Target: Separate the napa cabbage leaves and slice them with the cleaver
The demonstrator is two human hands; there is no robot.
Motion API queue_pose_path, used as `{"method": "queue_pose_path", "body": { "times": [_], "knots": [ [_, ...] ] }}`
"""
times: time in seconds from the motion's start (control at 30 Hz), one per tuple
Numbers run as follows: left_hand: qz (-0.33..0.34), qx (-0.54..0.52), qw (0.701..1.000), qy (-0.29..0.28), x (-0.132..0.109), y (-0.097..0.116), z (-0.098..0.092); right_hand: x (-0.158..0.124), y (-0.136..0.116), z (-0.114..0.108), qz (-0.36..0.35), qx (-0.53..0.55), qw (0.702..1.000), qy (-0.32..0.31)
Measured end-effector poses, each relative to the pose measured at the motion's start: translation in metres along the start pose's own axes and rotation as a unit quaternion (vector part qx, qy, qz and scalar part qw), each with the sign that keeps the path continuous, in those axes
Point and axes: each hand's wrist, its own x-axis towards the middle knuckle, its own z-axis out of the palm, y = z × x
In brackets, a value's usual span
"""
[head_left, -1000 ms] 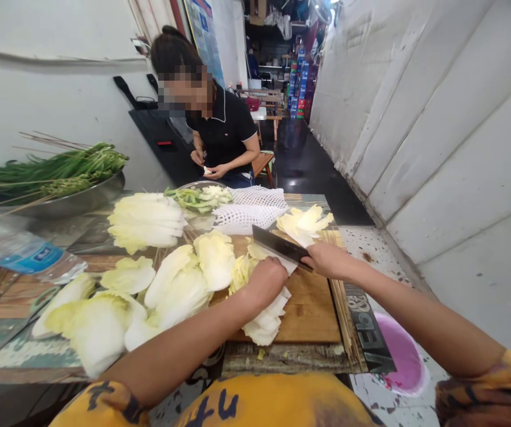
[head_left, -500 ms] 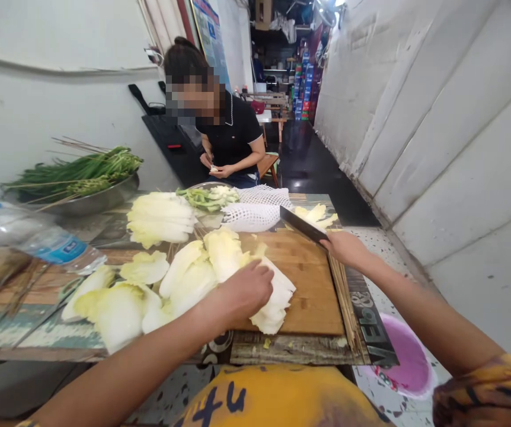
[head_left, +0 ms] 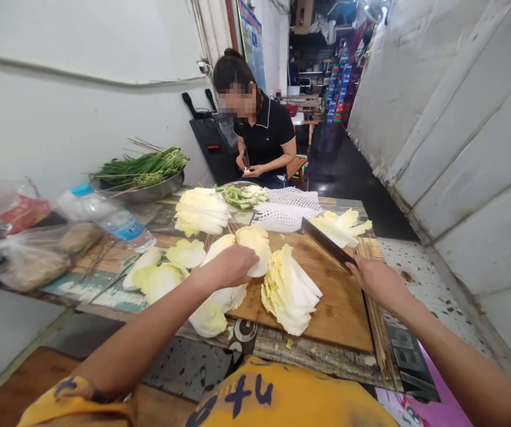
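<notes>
My right hand (head_left: 375, 281) is wrapped around the handle of a dark-bladed kitchen knife (head_left: 326, 242), its blade pointing up and left over the far right of the wooden cutting board (head_left: 342, 320). A stack of napa cabbage leaves (head_left: 291, 290) lies fanned on the board. Left of it, my left hand (head_left: 235, 265) is closed with its fingertips on a pale cabbage leaf (head_left: 258, 244) at the board's left edge. Beneath and beside that hand are several loose leaves (head_left: 162, 281), partly hidden by my forearm.
More cabbage leaves form a pile (head_left: 202, 210) behind, and cut leaves (head_left: 339, 225) lie far right. White foam netting (head_left: 286, 209), bamboo skewers (head_left: 376, 332), a water bottle (head_left: 117, 219) and a metal bowl of greens (head_left: 149, 188) surround the board. A person (head_left: 267, 133) sits opposite, hands working.
My left hand has left the cabbage stack on the board and moved to the loose leaves on its left. The knife stays in my right hand. The view has swung left.
</notes>
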Motion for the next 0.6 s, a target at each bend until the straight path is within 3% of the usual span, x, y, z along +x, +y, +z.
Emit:
{"method": "queue_pose_path", "body": {
  "times": [0.1, 0.2, 0.27, 0.33, 0.37, 0.4, 0.5, 0.6],
  "knots": [
    [-0.014, -0.054, 0.997, 0.046, 0.000, -0.013, -0.001, -0.002, 0.000, 0.000, 0.001, 0.009, 1.000, 0.005],
    [-0.082, -0.074, 0.980, 0.166, -0.001, -0.027, -0.030, -0.001, 0.003, 0.000, 0.001, 0.029, 1.000, 0.010],
    [-0.109, -0.056, 0.959, 0.257, 0.007, -0.023, -0.053, 0.000, 0.006, 0.000, 0.005, 0.047, 0.999, 0.012],
    [-0.091, -0.022, 0.944, 0.316, 0.025, -0.001, -0.066, 0.001, 0.010, -0.001, 0.015, 0.065, 0.998, 0.013],
    [-0.062, -0.002, 0.948, 0.311, 0.038, 0.015, -0.067, 0.001, 0.012, -0.002, 0.022, 0.072, 0.997, 0.014],
    [-0.013, 0.019, 0.962, 0.271, 0.051, 0.034, -0.064, 0.000, 0.013, -0.003, 0.033, 0.077, 0.996, 0.017],
    [0.089, 0.047, 0.990, 0.099, 0.089, 0.093, -0.037, -0.004, 0.017, -0.012, 0.077, 0.078, 0.993, 0.033],
    [0.125, 0.040, 0.990, 0.058, 0.108, 0.126, -0.004, -0.012, 0.017, -0.023, 0.096, 0.071, 0.992, 0.043]
  ]
}}
